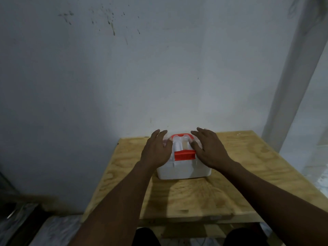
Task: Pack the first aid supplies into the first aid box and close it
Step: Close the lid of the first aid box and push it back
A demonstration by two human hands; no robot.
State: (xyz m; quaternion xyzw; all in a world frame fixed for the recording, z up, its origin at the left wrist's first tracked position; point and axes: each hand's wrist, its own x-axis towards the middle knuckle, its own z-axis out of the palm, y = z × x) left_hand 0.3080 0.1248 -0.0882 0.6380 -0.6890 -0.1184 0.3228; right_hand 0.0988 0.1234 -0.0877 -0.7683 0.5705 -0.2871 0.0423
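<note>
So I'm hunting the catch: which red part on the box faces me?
The red latch on the first aid box front, between both hands; the red handle arches farther back.

My bare left hand (156, 150) and right hand (209, 150) — no sleeves, gloves, rings or watch; dark trousers (147, 237) below.

**Count on the table**

One white plastic first aid box (184, 167) with one red front latch (185, 155) and one red carry handle (181, 135). One pale plywood table (248, 174). Two bare hands: left hand (156, 151), right hand (210, 150).
</note>
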